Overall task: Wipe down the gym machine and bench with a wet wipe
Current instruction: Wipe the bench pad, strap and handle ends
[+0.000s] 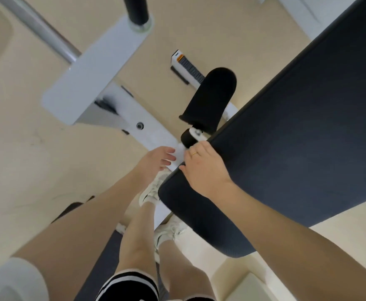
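A dark navy bench pad [297, 127] fills the right side, tilted across the view. My right hand [203, 168], with a gold ring, lies over the pad's near left edge, fingers curled around it. My left hand [156, 159] reaches in just left of it, fingers apart, tips touching a white patch [179, 156] on the machine's white frame [156, 133]. Whether that patch is the wet wipe or bare frame I cannot tell. A black foam roller [212, 98] sticks out beyond the pad.
A wide white frame plate [91, 81] and a grey bar [45, 33] cross the beige floor at upper left. Another black roller [137, 9] is at the top. My legs and white sneakers [151, 190] stand beside the bench's lower corner.
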{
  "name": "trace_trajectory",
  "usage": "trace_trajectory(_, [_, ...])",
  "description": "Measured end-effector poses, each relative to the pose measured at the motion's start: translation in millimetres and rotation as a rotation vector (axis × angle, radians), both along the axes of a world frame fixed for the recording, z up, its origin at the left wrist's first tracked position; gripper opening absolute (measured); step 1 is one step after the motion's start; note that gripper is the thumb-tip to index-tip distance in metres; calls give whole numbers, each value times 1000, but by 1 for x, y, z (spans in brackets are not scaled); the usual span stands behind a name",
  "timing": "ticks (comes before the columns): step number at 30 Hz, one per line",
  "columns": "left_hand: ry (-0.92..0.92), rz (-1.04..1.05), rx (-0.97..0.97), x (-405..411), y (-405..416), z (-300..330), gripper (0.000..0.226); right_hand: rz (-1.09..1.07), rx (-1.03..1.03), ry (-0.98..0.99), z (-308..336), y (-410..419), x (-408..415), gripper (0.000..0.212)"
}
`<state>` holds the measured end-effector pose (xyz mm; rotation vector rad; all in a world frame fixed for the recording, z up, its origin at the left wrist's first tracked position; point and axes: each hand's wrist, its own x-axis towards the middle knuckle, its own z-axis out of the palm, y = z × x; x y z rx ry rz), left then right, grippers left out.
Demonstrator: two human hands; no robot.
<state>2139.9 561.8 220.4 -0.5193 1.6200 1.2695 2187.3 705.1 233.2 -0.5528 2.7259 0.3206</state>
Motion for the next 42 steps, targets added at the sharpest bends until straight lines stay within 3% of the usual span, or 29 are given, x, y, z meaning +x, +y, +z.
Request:
trace_trajectory(5, [58, -43, -29, 51, -29, -28, 34, 75, -31, -4, -35, -46, 40, 25])
trace_trajectory(10, [29, 139, -37, 82, -45, -40, 36, 150, 38, -96, -45, -73, 61, 27])
trace_trajectory(15, [139, -1, -134, 104, -68, -26, 34, 281, -169, -382, -22, -87, 51, 33])
trace_trajectory(17, [164, -23, -158, 104, -76, -5, 36, -72, -471, -509, 2, -88, 55, 39])
trace_trajectory(21, [225, -42, -137, 90, -80, 55, 33, -1029, -1156, -320, 68, -61, 52, 28])
trace_trajectory(24, [336, -147, -148, 68, -80, 104, 29, -1479, -1457, -341, 119, -39, 33, 24])
trace_trajectory(29, [634, -146, -208, 10, -73, 168, 28, -1661, -1617, -369, 172, -27, -6, 31])
trace_trajectory(32, [778, 6, -186, -36, -68, 188, 32, -1692, -1857, -407, 189, -33, -37, 16])
trace_trajectory(34, [770, 115, -156, -72, -64, 195, 37, -1708, -1885, -362, 191, -40, -66, 22])
trace_trajectory(38, [651, 143, -58, -148, -55, 197, 39, -1815, -1784, -215, 179, -52, -132, 17])
trace_trajectory(42, [609, 2, 48, -207, -42, 194, 20, -1919, -1485, 81, 144, -60, -203, 18])
